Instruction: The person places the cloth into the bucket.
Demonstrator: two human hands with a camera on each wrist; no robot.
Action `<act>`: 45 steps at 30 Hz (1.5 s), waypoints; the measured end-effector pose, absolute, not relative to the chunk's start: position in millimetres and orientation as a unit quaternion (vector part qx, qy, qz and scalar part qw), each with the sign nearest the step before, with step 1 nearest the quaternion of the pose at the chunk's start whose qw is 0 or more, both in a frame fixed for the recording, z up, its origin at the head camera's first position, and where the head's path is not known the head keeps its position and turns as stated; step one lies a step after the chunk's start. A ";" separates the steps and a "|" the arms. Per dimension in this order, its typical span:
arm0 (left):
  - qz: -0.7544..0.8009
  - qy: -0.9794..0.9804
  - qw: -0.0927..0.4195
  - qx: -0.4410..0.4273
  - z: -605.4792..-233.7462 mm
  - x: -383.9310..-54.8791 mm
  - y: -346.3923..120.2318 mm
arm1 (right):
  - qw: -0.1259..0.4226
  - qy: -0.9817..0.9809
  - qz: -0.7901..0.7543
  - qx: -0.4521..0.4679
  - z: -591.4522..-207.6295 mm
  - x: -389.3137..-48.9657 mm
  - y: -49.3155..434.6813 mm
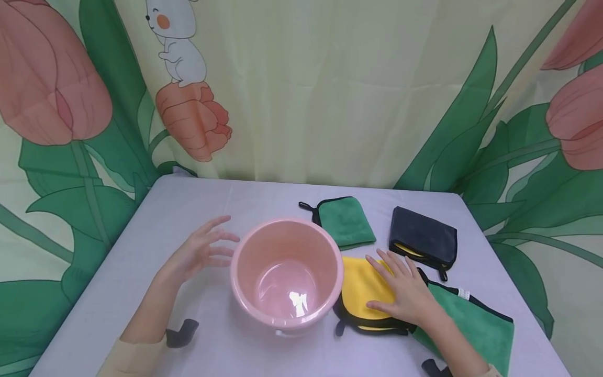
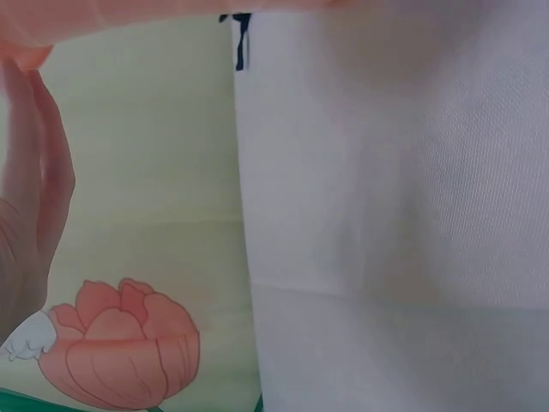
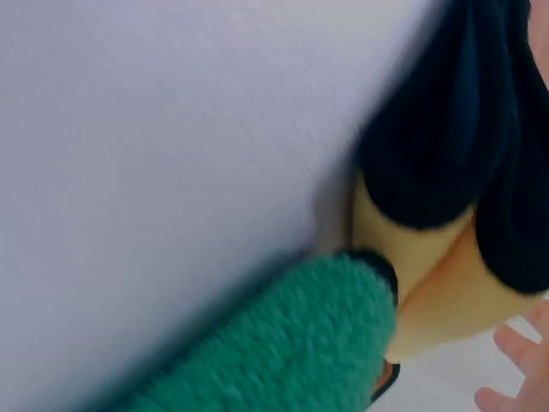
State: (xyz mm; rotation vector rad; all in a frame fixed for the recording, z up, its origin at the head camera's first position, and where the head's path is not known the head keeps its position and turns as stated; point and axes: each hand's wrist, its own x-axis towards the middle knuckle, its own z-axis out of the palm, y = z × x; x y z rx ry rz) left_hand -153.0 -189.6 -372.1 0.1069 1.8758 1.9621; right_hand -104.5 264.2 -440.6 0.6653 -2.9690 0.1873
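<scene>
A pink bucket stands upright in the middle of the table, its inside bare in the head view. My left hand is just left of its rim, fingers spread and holding nothing. In the left wrist view, part of the left hand shows at the left edge below the pink bucket wall. My right hand, fingers spread, lies over the right part of a folded yellow cloth with dark edging. Dark-edged yellow folds appear in the right wrist view beside those fingers.
Behind the bucket lies a folded green cloth with a black loop. A folded dark cloth is at the back right. Another green cloth lies partly under the right forearm. A printed curtain hangs behind the white-covered table.
</scene>
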 end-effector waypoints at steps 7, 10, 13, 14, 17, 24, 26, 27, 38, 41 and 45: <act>0.689 0.691 0.212 0.055 -370.4 -144.8 -189.0 | 0.029 -0.966 0.075 0.244 -451.0 -98.1 260.9; 0.686 0.693 0.213 0.052 -369.7 -143.0 -187.1 | 0.018 -0.965 0.073 0.251 -454.2 -95.9 260.9; 0.685 0.694 0.215 0.045 -369.2 -141.6 -185.1 | 0.003 -0.964 0.073 0.256 -455.0 -93.9 260.3; 0.685 0.694 0.217 0.042 -369.0 -141.2 -184.4 | -0.003 -0.964 0.073 0.256 -455.1 -93.4 260.0; 0.691 0.687 0.222 0.041 -368.9 -139.6 -182.9 | -0.019 -0.963 0.076 0.257 -454.7 -92.4 259.2; 0.692 0.685 0.221 0.060 -371.8 -137.4 -181.2 | -0.039 -0.961 0.077 0.263 -455.8 -92.7 258.2; 0.686 0.691 0.218 0.064 -373.0 -137.5 -180.9 | -0.042 -0.960 0.075 0.266 -456.6 -93.3 257.9; 0.683 0.694 0.216 0.064 -373.5 -137.6 -180.8 | -0.043 -0.960 0.073 0.268 -457.1 -93.7 257.7; 0.677 0.702 0.211 0.060 -372.4 -137.4 -178.4 | -0.009 -0.950 0.034 0.309 -459.2 -97.6 254.9; 0.679 0.701 0.210 0.060 -372.1 -137.3 -178.0 | 0.001 -0.948 0.027 0.316 -459.2 -98.3 254.2; 0.680 0.702 0.206 0.058 -372.5 -137.7 -177.1 | 0.002 -0.947 0.021 0.322 -459.6 -99.5 253.9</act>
